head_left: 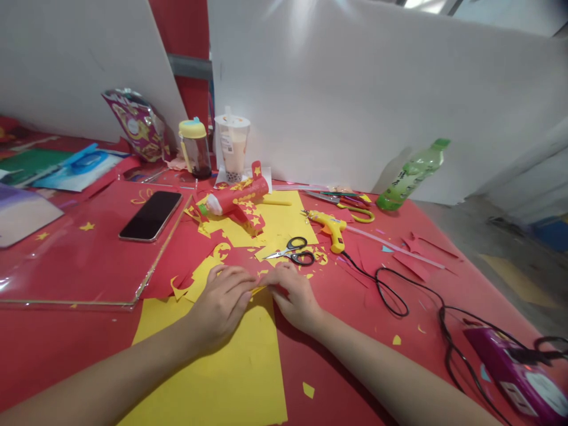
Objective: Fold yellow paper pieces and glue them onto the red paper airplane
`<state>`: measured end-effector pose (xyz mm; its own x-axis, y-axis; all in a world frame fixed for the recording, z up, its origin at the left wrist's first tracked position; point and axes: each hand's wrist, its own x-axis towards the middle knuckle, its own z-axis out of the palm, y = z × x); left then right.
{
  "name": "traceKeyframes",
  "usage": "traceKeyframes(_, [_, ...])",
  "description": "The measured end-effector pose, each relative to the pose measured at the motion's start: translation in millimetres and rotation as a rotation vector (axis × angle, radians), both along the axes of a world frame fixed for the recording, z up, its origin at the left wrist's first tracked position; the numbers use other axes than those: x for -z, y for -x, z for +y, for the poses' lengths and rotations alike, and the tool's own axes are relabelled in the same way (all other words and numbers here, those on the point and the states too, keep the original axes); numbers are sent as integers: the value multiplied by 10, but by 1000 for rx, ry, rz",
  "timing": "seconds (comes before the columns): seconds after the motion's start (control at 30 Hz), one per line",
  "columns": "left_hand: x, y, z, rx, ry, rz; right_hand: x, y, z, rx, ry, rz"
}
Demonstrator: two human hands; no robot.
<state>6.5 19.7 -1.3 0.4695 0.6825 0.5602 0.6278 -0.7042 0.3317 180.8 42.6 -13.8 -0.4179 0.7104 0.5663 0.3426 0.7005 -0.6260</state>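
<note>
My left hand (pixel 224 302) and my right hand (pixel 293 296) meet over a yellow paper sheet (pixel 213 378) on the red tabletop. A small piece of yellow paper (pixel 258 289) is pinched between their fingertips; most of it is hidden. Just beyond my hands lie small black-handled scissors (pixel 293 253), their blades pointing left. Yellow paper scraps (pixel 220 251) surround them. Behind stands a red paper rocket (pixel 237 198) with yellow stars, lying on another yellow sheet (pixel 288 216). A yellow glue gun (pixel 329 229) rests to the right of it.
A phone (pixel 151 216) lies on clear plastic at left. At the back are a snack bag (pixel 141 127), a yellow-lidded bottle (pixel 195 148) and a bubble tea cup (pixel 233 148). A green bottle (pixel 410 177) leans rightward. A black cord (pixel 386 296) runs to a purple power strip (pixel 515 373).
</note>
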Motion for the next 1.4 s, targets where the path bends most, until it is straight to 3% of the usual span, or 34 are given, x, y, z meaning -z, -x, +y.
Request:
traceKeyframes(0.27, [31,4,7,15,46,114,44,3,4,8,-55,-18])
traceKeyframes(0.57, [-9,0,-13,-59,23,-1,-48,20,-25,38,-20,-67])
traceKeyframes(0.83, [-5,-2,13,-40,212,-50,-39,14,-19,89,105,-87])
traceKeyframes(1.07, [-23,-1,28,17,261,-44,-37,1,-6,145,205,-51])
traceKeyframes(1.4, [7,-13,57,-15,425,-43,-32,37,-9,39,110,-152])
